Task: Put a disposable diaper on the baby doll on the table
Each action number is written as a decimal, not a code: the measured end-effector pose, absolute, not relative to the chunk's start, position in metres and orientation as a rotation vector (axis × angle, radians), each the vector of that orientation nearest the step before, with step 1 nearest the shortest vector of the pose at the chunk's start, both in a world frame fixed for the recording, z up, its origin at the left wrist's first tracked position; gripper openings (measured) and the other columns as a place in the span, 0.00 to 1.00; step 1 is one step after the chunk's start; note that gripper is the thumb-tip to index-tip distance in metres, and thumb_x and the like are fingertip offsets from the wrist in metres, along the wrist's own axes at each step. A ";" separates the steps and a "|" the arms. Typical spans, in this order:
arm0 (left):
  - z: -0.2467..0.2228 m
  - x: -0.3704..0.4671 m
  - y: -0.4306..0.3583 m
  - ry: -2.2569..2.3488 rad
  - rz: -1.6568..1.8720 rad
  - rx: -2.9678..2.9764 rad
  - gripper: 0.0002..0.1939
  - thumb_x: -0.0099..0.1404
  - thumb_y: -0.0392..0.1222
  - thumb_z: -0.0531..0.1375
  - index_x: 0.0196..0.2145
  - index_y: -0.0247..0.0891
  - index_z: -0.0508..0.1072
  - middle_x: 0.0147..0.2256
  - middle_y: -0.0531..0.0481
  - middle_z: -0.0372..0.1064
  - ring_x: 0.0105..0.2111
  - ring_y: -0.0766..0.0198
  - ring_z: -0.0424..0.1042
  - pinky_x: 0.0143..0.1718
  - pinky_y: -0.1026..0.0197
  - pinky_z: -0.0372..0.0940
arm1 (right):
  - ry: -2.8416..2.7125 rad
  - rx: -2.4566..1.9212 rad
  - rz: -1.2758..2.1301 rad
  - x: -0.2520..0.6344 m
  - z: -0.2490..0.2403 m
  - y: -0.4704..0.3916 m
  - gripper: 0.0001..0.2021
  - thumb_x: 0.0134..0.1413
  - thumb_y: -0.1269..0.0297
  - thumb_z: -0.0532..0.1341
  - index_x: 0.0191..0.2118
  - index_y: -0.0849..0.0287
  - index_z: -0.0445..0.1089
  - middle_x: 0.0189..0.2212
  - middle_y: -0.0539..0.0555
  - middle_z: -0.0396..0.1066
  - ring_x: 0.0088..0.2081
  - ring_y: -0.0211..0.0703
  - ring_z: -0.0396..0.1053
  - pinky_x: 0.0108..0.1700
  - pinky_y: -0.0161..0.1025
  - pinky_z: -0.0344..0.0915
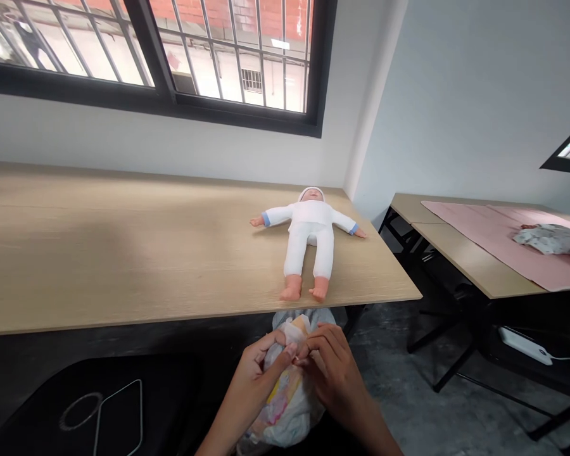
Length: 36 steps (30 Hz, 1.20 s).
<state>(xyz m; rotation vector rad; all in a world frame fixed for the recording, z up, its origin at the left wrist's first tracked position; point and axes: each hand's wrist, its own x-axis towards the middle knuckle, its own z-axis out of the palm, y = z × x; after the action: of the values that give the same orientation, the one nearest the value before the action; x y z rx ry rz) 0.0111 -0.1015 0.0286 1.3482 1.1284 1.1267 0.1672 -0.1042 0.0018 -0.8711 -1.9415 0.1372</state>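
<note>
Just below the table's front edge, my left hand (pixel 265 364) and my right hand (pixel 331 361) are close together over my lap. Both are closed, with thumbs and fingertips pinching the upper edge of a white diaper (pixel 285 405) that has a yellow and pink printed part. The fingers cover some of that edge. A pale grey cloth or bag (pixel 323 315) shows behind my hands, partly hidden. Beyond them a baby doll (pixel 311 234) in white clothes with blue cuffs lies on its back, arms spread, its bare feet towards me.
The doll lies on a long wooden table (pixel 123 253) under a barred window (pixel 232 57). To my left is a black chair (pixel 171 386) with a thin-framed object (pixel 118 411). On the right, another table (pixel 456 253) bears a pink mat (pixel 494 234) and patterned clothing (pixel 551 239).
</note>
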 end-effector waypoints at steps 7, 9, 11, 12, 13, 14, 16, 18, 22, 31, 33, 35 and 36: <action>0.021 0.015 -0.102 1.070 1.058 1.380 0.13 0.58 0.46 0.64 0.40 0.42 0.73 0.38 0.51 0.74 0.40 0.62 0.73 0.43 0.67 0.66 | -1.739 -0.996 0.249 0.177 0.002 -0.099 0.02 0.60 0.68 0.58 0.37 0.55 0.64 0.29 0.48 0.69 0.34 0.39 0.68 0.52 0.44 0.64; 0.019 0.017 -0.102 1.072 1.042 1.302 0.17 0.59 0.47 0.64 0.45 0.43 0.72 0.44 0.49 0.74 0.45 0.59 0.72 0.46 0.65 0.66 | -1.681 -1.052 0.281 0.180 -0.003 -0.096 0.02 0.59 0.67 0.59 0.36 0.55 0.64 0.30 0.49 0.68 0.35 0.39 0.68 0.50 0.42 0.65; 0.017 0.019 -0.103 1.055 1.017 1.209 0.21 0.58 0.49 0.64 0.49 0.44 0.69 0.47 0.47 0.73 0.46 0.57 0.73 0.46 0.63 0.67 | -1.619 -1.114 0.335 0.184 -0.011 -0.093 0.02 0.58 0.66 0.60 0.37 0.56 0.64 0.31 0.50 0.68 0.36 0.39 0.69 0.45 0.38 0.67; 0.016 0.020 -0.104 1.051 1.019 1.171 0.23 0.58 0.49 0.64 0.50 0.43 0.69 0.47 0.46 0.73 0.46 0.56 0.73 0.46 0.62 0.67 | -1.594 -1.142 0.375 0.186 -0.015 -0.091 0.04 0.58 0.65 0.60 0.38 0.56 0.65 0.31 0.50 0.69 0.36 0.40 0.69 0.43 0.37 0.67; 0.015 0.020 -0.105 1.050 1.035 1.144 0.23 0.58 0.49 0.64 0.50 0.43 0.69 0.47 0.46 0.73 0.46 0.56 0.73 0.46 0.62 0.67 | -1.576 -1.165 0.425 0.188 -0.018 -0.089 0.05 0.58 0.64 0.60 0.39 0.56 0.65 0.32 0.51 0.69 0.36 0.40 0.70 0.41 0.36 0.67; 0.014 0.020 -0.105 1.053 1.056 1.126 0.23 0.58 0.50 0.65 0.50 0.43 0.69 0.47 0.45 0.73 0.45 0.56 0.73 0.47 0.61 0.67 | -1.560 -1.180 0.481 0.190 -0.020 -0.087 0.07 0.58 0.62 0.60 0.41 0.56 0.65 0.33 0.52 0.70 0.37 0.40 0.70 0.42 0.36 0.68; 0.012 0.020 -0.106 1.041 1.100 1.113 0.22 0.58 0.50 0.64 0.50 0.43 0.70 0.47 0.45 0.73 0.47 0.55 0.73 0.49 0.60 0.66 | -1.549 -1.165 0.643 0.192 -0.021 -0.084 0.15 0.55 0.57 0.62 0.47 0.56 0.65 0.38 0.54 0.71 0.42 0.43 0.71 0.46 0.38 0.67; 0.009 0.017 -0.106 0.993 1.088 1.149 0.21 0.60 0.49 0.63 0.50 0.45 0.70 0.48 0.46 0.73 0.47 0.55 0.73 0.50 0.59 0.66 | -1.548 -1.096 0.883 0.192 -0.017 -0.082 0.29 0.49 0.50 0.66 0.54 0.56 0.62 0.45 0.57 0.70 0.47 0.47 0.69 0.50 0.41 0.66; 0.008 0.013 -0.104 0.923 1.029 1.318 0.17 0.62 0.47 0.61 0.50 0.47 0.71 0.50 0.46 0.72 0.50 0.56 0.71 0.51 0.59 0.65 | -1.588 -0.962 1.404 0.192 -0.010 -0.082 0.29 0.45 0.45 0.67 0.49 0.59 0.68 0.38 0.56 0.73 0.37 0.44 0.71 0.39 0.38 0.69; 0.021 0.003 -0.097 0.976 0.855 1.298 0.23 0.49 0.47 0.70 0.42 0.38 0.73 0.37 0.48 0.71 0.30 0.64 0.69 0.30 0.66 0.63 | -1.320 -1.147 1.179 0.215 -0.008 -0.091 0.19 0.50 0.49 0.64 0.32 0.64 0.74 0.26 0.54 0.71 0.28 0.41 0.67 0.31 0.35 0.66; 0.022 -0.001 -0.093 0.993 0.789 1.335 0.17 0.49 0.50 0.70 0.28 0.34 0.72 0.25 0.53 0.64 0.25 0.68 0.62 0.25 0.69 0.57 | -1.348 -1.128 1.144 0.223 -0.005 -0.092 0.19 0.50 0.49 0.65 0.31 0.64 0.74 0.26 0.54 0.72 0.28 0.42 0.68 0.30 0.35 0.67; 0.023 -0.004 -0.091 0.994 0.784 1.353 0.21 0.50 0.55 0.68 0.23 0.34 0.68 0.20 0.57 0.55 0.22 0.72 0.54 0.22 0.70 0.49 | -1.436 -1.074 1.162 0.228 -0.002 -0.093 0.17 0.48 0.51 0.66 0.33 0.63 0.75 0.28 0.55 0.73 0.30 0.45 0.70 0.32 0.37 0.68; 0.022 -0.004 -0.090 0.980 0.800 1.354 0.22 0.51 0.56 0.67 0.22 0.34 0.66 0.20 0.58 0.53 0.21 0.73 0.51 0.21 0.70 0.47 | -1.495 -1.048 1.180 0.229 -0.001 -0.094 0.17 0.47 0.52 0.67 0.35 0.62 0.75 0.29 0.55 0.74 0.31 0.46 0.71 0.34 0.38 0.69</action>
<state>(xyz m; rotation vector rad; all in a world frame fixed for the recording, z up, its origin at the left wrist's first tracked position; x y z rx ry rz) -0.0041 -0.0902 0.0222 1.3540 0.9800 0.7999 0.2288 -0.0939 -0.0008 -1.0478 -1.4948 1.1800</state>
